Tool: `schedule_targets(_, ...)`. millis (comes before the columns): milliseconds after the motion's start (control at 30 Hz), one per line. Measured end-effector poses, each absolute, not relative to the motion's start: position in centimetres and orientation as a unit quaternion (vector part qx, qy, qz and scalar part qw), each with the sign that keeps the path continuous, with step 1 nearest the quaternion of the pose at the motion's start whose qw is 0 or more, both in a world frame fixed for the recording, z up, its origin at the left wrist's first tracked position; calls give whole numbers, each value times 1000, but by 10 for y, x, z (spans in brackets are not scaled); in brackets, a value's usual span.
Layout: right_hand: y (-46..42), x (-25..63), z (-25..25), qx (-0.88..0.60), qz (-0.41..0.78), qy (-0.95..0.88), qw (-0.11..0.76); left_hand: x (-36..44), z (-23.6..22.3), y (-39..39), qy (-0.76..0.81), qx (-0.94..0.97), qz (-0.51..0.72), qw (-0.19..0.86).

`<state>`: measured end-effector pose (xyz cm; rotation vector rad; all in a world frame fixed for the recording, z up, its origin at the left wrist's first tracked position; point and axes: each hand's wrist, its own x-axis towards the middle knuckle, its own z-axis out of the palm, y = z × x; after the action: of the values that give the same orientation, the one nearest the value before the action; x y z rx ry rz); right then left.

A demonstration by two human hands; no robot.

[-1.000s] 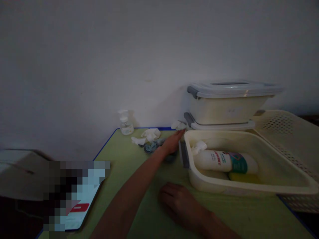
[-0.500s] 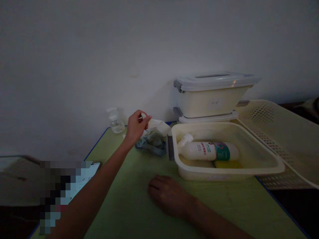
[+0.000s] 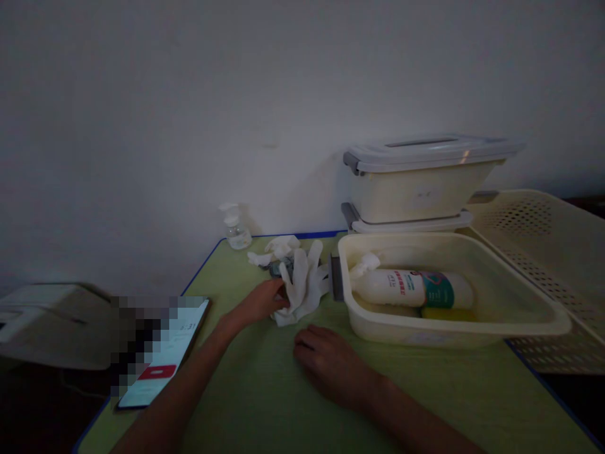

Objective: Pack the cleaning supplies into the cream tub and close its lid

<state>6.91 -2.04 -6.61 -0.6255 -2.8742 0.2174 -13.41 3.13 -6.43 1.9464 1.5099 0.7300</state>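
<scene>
Green desk by a pale wall, left hand has its fingers pinching a white glove just beside the cream tub. Right hand rests nearby, can't tell if it's closed.

I'm holding a matt, creased glove; the open tub is showing smooth plastic; the upper box's lid is gleaming.

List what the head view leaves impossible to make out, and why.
Head view:
Dark cloth: mostly behind the white glove and left hand.
Yellow item: largely hidden by the bottle.
Lower lidded box: its front hidden by the open tub.
Perforated basket: cut off by the right edge.
Device screen: partly pixelated.
</scene>
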Motion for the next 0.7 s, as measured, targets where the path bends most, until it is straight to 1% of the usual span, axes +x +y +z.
schedule_targets(333,-19,69,-66,-220,109,-965,95,-111,-96,71,590,662,386,254)
schedule_targets(500,-19,68,-65,-220,118,-964,94,-112,-92,83,569,628,427,315)
schedule_targets(700,-19,68,-66,-226,130,-961,97,-113,-62,117,545,587,440,405)
